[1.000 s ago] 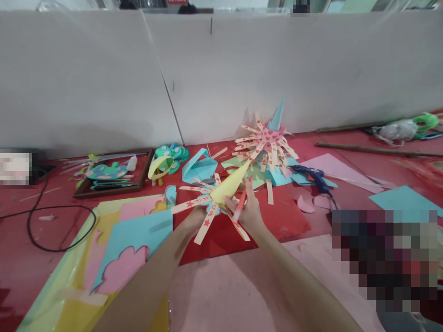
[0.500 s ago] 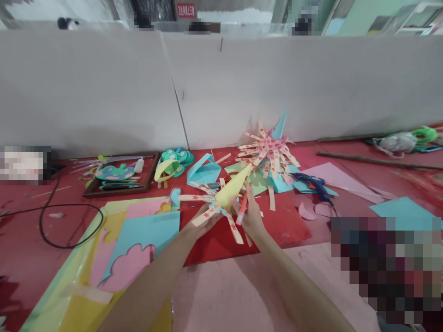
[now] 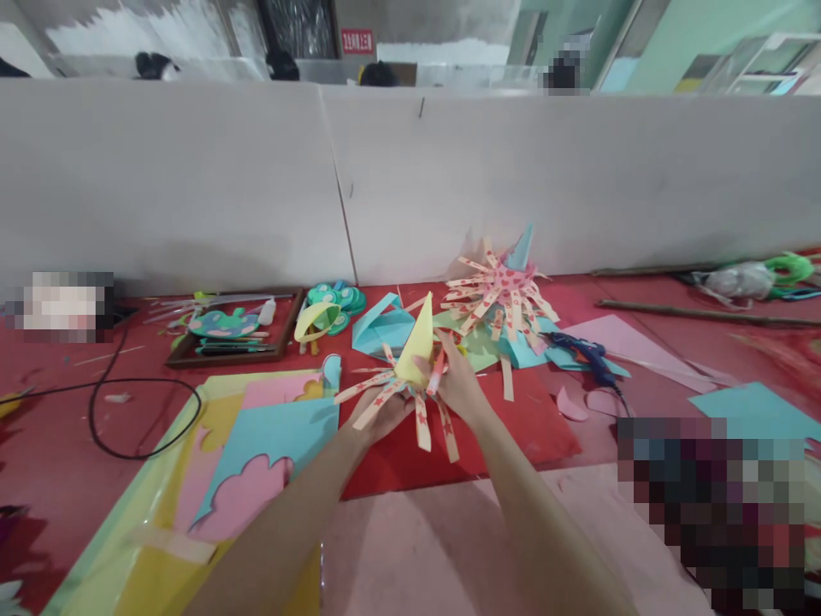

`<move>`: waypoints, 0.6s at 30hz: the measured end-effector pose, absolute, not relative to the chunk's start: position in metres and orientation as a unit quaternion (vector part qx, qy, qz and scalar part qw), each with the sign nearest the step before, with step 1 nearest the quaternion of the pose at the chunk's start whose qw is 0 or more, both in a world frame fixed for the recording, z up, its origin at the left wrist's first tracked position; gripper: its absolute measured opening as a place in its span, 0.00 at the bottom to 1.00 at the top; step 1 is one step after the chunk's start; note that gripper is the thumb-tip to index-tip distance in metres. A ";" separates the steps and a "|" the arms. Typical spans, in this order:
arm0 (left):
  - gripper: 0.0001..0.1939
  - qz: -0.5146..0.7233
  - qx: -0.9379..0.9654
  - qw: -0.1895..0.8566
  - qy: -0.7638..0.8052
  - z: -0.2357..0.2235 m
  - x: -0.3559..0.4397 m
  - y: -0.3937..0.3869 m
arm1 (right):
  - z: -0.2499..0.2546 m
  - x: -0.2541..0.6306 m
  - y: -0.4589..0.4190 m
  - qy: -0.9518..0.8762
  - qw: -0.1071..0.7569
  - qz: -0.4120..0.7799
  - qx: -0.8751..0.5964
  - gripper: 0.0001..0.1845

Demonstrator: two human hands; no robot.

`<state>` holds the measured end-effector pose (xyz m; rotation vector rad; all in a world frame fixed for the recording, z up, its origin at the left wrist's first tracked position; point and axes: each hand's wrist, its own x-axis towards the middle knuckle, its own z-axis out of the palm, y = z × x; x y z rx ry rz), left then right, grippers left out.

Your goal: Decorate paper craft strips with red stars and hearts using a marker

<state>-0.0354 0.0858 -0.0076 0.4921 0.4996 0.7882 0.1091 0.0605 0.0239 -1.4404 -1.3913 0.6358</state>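
A paper piece (image 3: 416, 355) is held up just below the centre of the frame; its plain yellow cone (image 3: 418, 340) points upward with a slight lean to the right; from around the cone's base, pale strips (image 3: 380, 402) printed with red stars spread outward, some toward the left of the frame, others drooping toward the bottom; a slim red pen (image 3: 437, 375) is held just right of the base, tilted, its lower end paler.

Star-printed paper strips (image 3: 422, 421) are partly covering the left hand (image 3: 385, 417); pixel blocks (image 3: 715, 505) are masking something lower right; a black cable (image 3: 134, 459) is crossing the left edge.
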 end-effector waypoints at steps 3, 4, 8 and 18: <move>0.06 0.377 0.224 0.871 0.219 -0.006 -0.039 0.086 | 0.026 0.108 0.066 -0.583 0.498 0.265 -0.585 0.28; 0.08 0.379 0.222 0.873 0.213 -0.005 -0.040 0.086 | 0.027 0.108 0.067 -0.588 0.493 0.262 -0.585 0.27; 0.13 0.387 0.195 0.881 0.190 -0.001 -0.040 0.087 | 0.035 0.111 0.074 -0.610 0.450 0.252 -0.601 0.26; 0.06 0.400 0.128 0.871 0.253 -0.007 -0.038 0.089 | 0.047 0.116 0.081 -0.667 0.359 0.240 -0.607 0.25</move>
